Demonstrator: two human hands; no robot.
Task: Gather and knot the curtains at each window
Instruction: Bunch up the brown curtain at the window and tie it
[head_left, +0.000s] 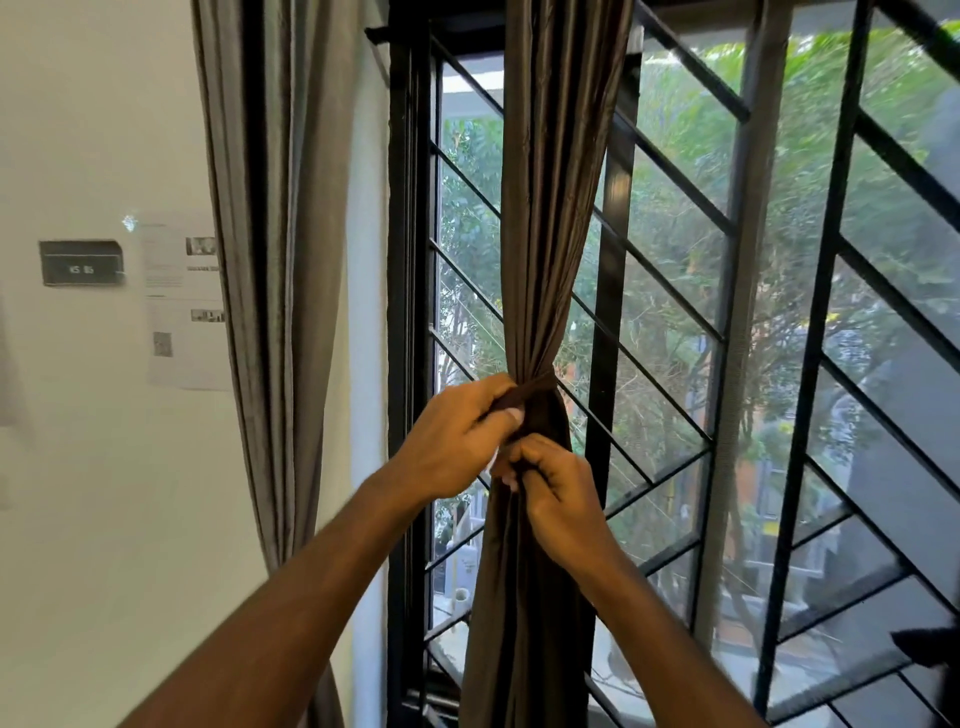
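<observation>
A brown curtain (556, 208) hangs in front of the window, gathered into a narrow bunch at mid height. A dark band of the same cloth (535, 388) wraps around the bunch. My left hand (457, 441) pinches the end of that band at the left side of the bunch. Just below it, my right hand (550, 488) grips the gathered cloth with curled fingers. Below the hands the curtain falls straight down to the sill.
A second grey curtain (275, 260) hangs loose at the left against the white wall. The black window frame (402, 312) and slanted metal bars (675, 322) stand behind the brown curtain. Papers (182, 312) and a dark plate (80, 262) are stuck on the wall.
</observation>
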